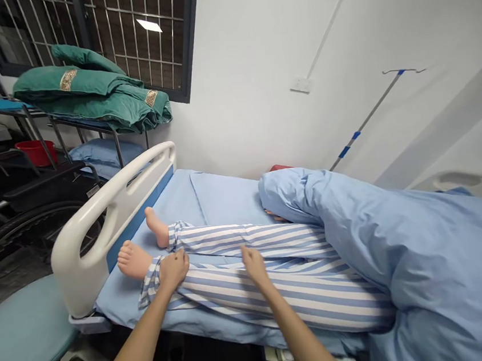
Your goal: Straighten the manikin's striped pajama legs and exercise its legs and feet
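Observation:
A care manikin lies on a hospital bed, its bare feet toward me, in blue-and-white striped pyjama trousers (pixel 278 291). My left hand (pixel 173 270) grips the bunched trouser cuff just above the near foot (pixel 134 259). The far foot (pixel 157 228) sticks out of its own cuff, apart from my hand. Farther along the same leg, my right hand (pixel 255 265) rests its fingertips on the stripes, and I cannot tell whether they pinch cloth. A pale blue quilt (pixel 420 242) covers the manikin's upper body, hiding it.
A white bed footboard (pixel 89 259) stands left of the feet, with a teal stool seat (pixel 21 341) and a black wheelchair (pixel 27 237) beyond it. Green folded quilts (pixel 89 93) lie on a metal rack before a barred window (pixel 135 36). An IV pole (pixel 368 118) leans along the wall.

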The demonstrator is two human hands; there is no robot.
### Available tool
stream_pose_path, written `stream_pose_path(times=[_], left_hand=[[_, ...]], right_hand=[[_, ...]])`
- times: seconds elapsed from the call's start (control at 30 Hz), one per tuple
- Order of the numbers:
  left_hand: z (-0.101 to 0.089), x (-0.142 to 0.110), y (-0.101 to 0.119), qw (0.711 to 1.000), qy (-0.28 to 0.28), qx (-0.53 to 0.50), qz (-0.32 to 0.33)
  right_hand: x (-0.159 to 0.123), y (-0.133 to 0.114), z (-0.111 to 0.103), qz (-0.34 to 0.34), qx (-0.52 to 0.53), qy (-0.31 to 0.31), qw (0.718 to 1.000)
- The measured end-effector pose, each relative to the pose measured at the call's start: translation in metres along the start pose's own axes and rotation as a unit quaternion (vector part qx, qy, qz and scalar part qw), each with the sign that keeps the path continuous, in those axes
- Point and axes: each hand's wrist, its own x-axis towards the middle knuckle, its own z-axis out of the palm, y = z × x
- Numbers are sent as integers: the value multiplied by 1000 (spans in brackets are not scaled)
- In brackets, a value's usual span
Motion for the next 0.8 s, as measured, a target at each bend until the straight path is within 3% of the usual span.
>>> stream_pose_path(times=[0.13,0.2,0.27,0.5,0.8], left_hand=[[3,-3,-9,999,35,-35,3],[6,-4,-15,997,43,-60,14],[10,-5,-21,995,48,-87,21],[13,-5,-24,975,77,-208,21],[-28,18,12,906,121,-406,-12]], right_hand=[[-12,-89,104,-89,111,-53,988],[-19,-107,136,-87,123,-38,988],[-23,-108,153,-44,125,-5,991],[-24,-94,156,-19,96,26,995],[-15,-93,157,7,119,14,993]])
